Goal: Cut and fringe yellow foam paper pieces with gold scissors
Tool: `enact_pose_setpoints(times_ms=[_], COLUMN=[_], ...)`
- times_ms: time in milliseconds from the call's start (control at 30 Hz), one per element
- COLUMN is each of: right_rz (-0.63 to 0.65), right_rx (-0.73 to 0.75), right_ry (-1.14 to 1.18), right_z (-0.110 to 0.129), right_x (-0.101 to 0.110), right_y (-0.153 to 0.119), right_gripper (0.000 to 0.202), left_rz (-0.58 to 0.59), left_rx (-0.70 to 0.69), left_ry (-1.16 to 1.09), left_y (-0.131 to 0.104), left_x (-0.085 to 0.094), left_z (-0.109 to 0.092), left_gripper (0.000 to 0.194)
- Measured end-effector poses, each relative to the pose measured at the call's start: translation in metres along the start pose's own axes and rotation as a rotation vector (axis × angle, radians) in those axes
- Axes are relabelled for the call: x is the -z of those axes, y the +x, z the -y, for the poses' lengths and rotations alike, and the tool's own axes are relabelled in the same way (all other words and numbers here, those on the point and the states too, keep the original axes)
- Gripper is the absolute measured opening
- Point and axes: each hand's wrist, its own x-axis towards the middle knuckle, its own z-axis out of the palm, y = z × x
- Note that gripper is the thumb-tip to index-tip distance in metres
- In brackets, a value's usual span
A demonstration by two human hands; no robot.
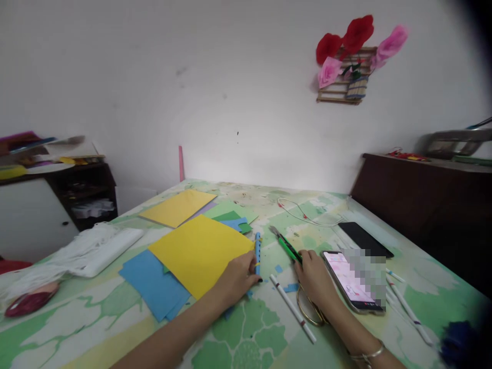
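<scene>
My left hand (239,279) is closed round the lower part of a small blue paper roll (257,253) with yellow bands, held near the right corner of a yellow sheet (202,251). Under my right hand (313,274), the fingers are closed on a green and black cutter (288,247), its tip pointing away to the left. Gold-handled scissors (312,312) lie partly beneath that hand. A white stick (292,308) with dark bands rests between the hands. Blue sheets (156,284) stick out from under the yellow sheet.
A phone (353,282) lies right of my right hand, with a black device (365,239) behind it and more white sticks (409,312) beside it. At the left are a white box (111,256) and white threads (73,251). Another yellow sheet (179,207) lies farther back.
</scene>
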Motion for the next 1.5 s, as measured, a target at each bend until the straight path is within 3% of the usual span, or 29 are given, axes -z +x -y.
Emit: enact_pose_setpoints(times_ms=[133, 200, 300, 367, 467, 567, 667, 833, 1000, 1167, 1300, 1500], right_rz=[0.007, 0.011, 0.017, 0.020, 0.019, 0.011, 0.001, -0.013, -0.009, 0.001, 0.004, 0.004], right_rx=[0.009, 0.015, 0.026, 0.031, 0.033, 0.034, 0.038, 0.052, 0.059, 0.051, 0.042, 0.039], right_ry=[-0.009, -0.015, -0.022, -0.025, -0.032, -0.042, -0.048, -0.049, -0.046, -0.049, -0.056, -0.061], right_z=[0.000, 0.000, -0.002, -0.002, -0.003, -0.003, -0.004, -0.005, -0.006, -0.004, -0.004, -0.003], right_x=[0.001, 0.001, 0.000, -0.002, -0.004, -0.005, -0.004, -0.005, -0.006, -0.004, -0.003, -0.002], right_y=[0.001, 0.001, 0.001, 0.002, 0.002, 0.001, 0.001, 0.001, 0.001, 0.001, 0.001, 0.001], right_gripper=[0.014, 0.013, 0.013, 0.012, 0.012, 0.012, 0.013, 0.013, 0.011, 0.011, 0.012, 0.012], left_rz=[-0.076, -0.079, 0.266, 0.403, 0.452, 0.432, 0.422, 0.390, 0.360, 0.213, 0.199, 0.163], left_rx=[0.042, 0.061, -0.055, -0.081, -0.091, -0.059, -0.073, -0.059, -0.048, 0.028, 0.070, 0.094], left_ry=[0.032, 0.063, 0.292, 0.393, 0.494, 0.547, 0.537, 0.551, 0.611, 0.661, 0.611, 0.676], left_y=[0.001, -0.008, -0.031, -0.045, -0.056, -0.057, -0.054, -0.048, -0.038, -0.032, -0.028, -0.011], left_x=[0.025, 0.043, 0.070, 0.083, 0.092, 0.088, 0.077, 0.060, 0.057, 0.054, 0.044, 0.031], left_z=[0.017, 0.033, 0.056, 0.066, 0.068, 0.059, 0.044, 0.027, 0.029, 0.035, 0.032, 0.029], left_gripper=[0.024, 0.044, 0.087, 0.084, 0.072, 0.066, 0.073, 0.067, 0.070, 0.066, 0.077, 0.062])
